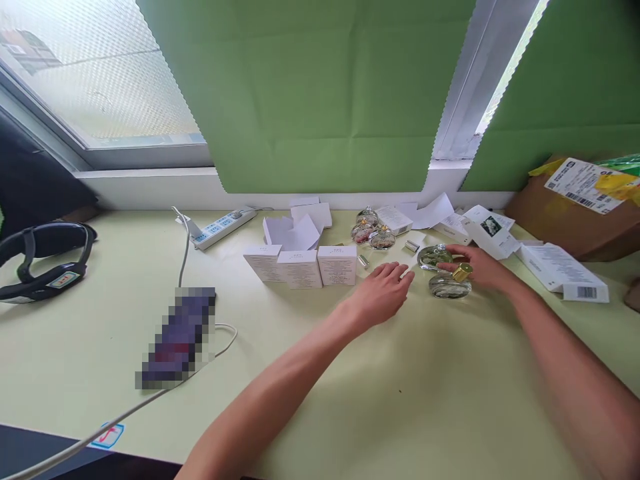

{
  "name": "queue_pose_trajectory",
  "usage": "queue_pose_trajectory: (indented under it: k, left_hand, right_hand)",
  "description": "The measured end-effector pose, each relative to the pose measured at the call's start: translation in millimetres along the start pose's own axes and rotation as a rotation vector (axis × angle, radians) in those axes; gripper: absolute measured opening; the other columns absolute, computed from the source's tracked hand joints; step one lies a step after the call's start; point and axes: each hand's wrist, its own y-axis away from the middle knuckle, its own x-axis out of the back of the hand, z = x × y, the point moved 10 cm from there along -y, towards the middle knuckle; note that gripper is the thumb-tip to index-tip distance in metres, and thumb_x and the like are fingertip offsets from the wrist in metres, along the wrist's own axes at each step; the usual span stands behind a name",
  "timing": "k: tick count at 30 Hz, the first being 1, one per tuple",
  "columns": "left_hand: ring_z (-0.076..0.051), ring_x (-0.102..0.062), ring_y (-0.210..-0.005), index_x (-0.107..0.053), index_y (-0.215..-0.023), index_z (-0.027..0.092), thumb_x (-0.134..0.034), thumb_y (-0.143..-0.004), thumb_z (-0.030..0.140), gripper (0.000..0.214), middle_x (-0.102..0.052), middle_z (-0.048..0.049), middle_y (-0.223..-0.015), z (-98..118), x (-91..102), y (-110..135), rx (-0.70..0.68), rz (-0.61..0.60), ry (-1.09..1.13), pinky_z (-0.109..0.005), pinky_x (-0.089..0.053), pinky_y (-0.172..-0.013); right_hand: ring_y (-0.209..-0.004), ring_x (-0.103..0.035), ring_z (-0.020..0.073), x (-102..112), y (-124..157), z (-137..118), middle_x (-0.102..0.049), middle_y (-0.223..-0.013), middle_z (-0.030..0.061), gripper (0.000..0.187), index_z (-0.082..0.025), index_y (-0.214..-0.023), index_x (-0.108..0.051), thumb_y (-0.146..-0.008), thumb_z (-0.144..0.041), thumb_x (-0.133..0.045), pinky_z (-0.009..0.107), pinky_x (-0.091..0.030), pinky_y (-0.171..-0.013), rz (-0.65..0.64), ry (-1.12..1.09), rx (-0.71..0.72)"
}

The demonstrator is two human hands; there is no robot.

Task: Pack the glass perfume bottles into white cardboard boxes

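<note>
Head view showed the left hand (381, 292) with open, empty fingers; the right hand (477, 268) bent around a glass bottle (429, 259), perhaps for steadying, but its grip was unclear

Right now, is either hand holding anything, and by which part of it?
The left hand holds nothing. The right hand has fingers at the right side of the glass bottle behind the gold-capped bottle; whether they grip it is unclear.
</note>
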Motion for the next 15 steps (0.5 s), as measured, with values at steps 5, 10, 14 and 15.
queue_pose_trajectory:
  k: [5, 10, 14, 15]
  left_hand:
    - [-0.022, -0.057, -0.124, -0.054, -0.127, 0.021, -0.037, -0.101, 0.021, 0.031, -0.064, -0.008, -0.128, -8, -22.2, 3, 0.018, -0.034, -0.038, -0.038, -0.034, -0.119]
    - [-0.024, -0.057, -0.125, -0.055, -0.126, 0.019, -0.045, -0.097, 0.019, 0.031, -0.063, -0.0113, -0.131, -27, 7.8, 9, 0.034, -0.013, -0.026, -0.039, -0.033, -0.12]
    - [-0.021, -0.057, -0.125, -0.053, -0.13, 0.018, -0.042, -0.099, 0.018, 0.033, -0.063, -0.0087, -0.129, -40, 58.4, 17, 0.048, 0.073, -0.007, -0.038, -0.022, -0.125]
    - [-0.02, -0.056, -0.127, -0.053, -0.13, 0.019, -0.042, -0.099, 0.018, 0.032, -0.063, -0.0081, -0.128, -44, 71.6, 20, 0.07, 0.114, -0.012, -0.04, -0.019, -0.126]
  right_hand:
    - [-0.108, -0.065, 0.0326, 3, -3, 15, -0.067, -0.128, 0.0138, 0.057, -0.022, -0.119, -0.067, -0.067, -0.037, -0.083, 0.045, -0.052, -0.091, 0.049, -0.081, -0.001]
    - [-0.103, -0.068, 0.0302, 5, -1, 19, -0.07, -0.122, 0.0108, 0.045, -0.027, -0.111, -0.068, -0.069, -0.031, -0.082, 0.039, -0.056, -0.083, 0.078, -0.19, 0.019]
    - [-0.101, -0.069, 0.0274, 8, -1, 23, -0.072, -0.117, 0.008, 0.043, -0.028, -0.109, -0.069, -0.069, -0.028, -0.082, 0.035, -0.056, -0.082, 0.11, -0.224, 0.007]
    - [-0.101, -0.069, 0.0265, 9, -1, 25, -0.072, -0.117, 0.0076, 0.044, -0.028, -0.11, -0.069, -0.068, -0.028, -0.083, 0.034, -0.056, -0.082, 0.12, -0.226, -0.001]
